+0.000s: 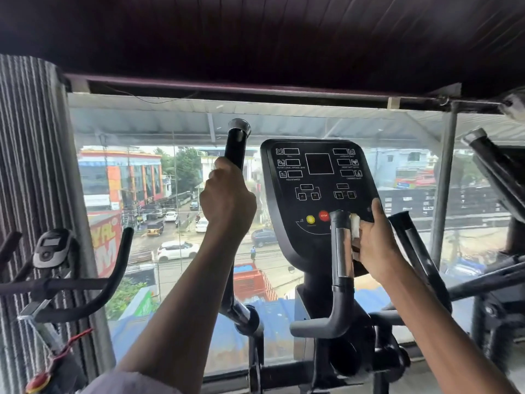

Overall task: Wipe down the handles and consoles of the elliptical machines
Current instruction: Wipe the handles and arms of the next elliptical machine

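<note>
Left hand (227, 197) gripping moving handle (236, 143), right hand (375, 245) pinching white cloth (355, 224), console (318, 191) button reads STOP (324, 215)

exercise bike (54, 268) at left — striped curtain (25, 155) behind it.

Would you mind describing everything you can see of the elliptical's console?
The console is a black, rounded panel of plastic look, mounted on the machine's central post and tilted back toward the person. It carries dark, unlit display windows with white labels, small button groups, a yellow button and a red STOP button. The right hand, holding a white cloth, reaches its lower right edge. The stationary handle partly hides its bottom.
</note>
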